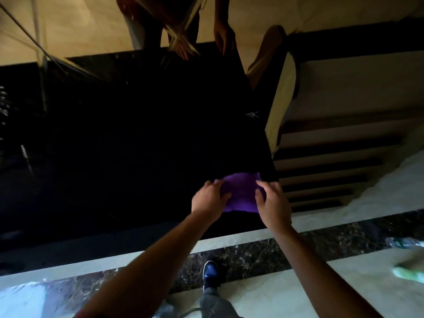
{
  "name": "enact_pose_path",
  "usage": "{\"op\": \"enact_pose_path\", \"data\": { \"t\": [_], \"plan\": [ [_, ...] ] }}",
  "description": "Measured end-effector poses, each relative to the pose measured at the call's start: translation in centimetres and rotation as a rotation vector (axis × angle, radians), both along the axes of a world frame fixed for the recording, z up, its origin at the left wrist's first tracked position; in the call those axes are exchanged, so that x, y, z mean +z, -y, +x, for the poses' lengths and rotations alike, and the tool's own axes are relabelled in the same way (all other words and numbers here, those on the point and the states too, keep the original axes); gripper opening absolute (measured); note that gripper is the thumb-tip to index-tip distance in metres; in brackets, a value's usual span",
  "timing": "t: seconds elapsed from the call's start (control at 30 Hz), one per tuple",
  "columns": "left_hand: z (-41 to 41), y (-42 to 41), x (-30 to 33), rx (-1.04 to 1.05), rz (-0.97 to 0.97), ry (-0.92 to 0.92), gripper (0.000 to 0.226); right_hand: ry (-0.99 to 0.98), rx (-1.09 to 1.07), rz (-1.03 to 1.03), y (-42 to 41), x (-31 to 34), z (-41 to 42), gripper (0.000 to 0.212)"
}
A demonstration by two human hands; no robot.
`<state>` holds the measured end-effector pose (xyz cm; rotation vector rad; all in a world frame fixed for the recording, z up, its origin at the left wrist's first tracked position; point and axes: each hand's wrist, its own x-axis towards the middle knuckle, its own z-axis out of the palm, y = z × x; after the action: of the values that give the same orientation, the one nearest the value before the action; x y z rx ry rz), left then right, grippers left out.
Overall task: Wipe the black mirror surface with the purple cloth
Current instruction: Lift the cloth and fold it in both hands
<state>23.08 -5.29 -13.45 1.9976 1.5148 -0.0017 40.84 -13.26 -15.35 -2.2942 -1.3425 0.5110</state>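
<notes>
purple cloth [241, 191]: soft, rumpled, lower centre of frame, lying on black mirror surface [137, 145] | mirror: glossy, dark, flat | left hand [210, 199], right hand [274, 204]: fingers pinching cloth edges

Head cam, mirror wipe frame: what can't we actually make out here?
- Black mirror, head view: too dark to show dirt, streaks or wiped areas.
- Purple cloth: both side edges hidden under the left hand and right hand, so its full size is unknown.
- Fingertips pressing the cloth: blurred, contact unclear.
- Green object at the right edge: blurred and cut off, cannot be identified.
- Shoe: only one shows.
</notes>
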Motion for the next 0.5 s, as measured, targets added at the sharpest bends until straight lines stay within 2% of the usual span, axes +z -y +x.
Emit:
{"op": "enact_pose_path", "data": {
  "t": [0.23,0.5],
  "plan": [
    [-1.6,6.2,-0.4,-0.003,-0.044,0.023,0.056,-0.023,-0.063,-0.024,6.6,0.0,-1.5,0.028],
    [-3.0,6.8,0.4,0.019,-0.028,-0.008,0.06,0.061,-0.042,-0.097,6.0,1.5,-2.0,0.035]
  ]
}}
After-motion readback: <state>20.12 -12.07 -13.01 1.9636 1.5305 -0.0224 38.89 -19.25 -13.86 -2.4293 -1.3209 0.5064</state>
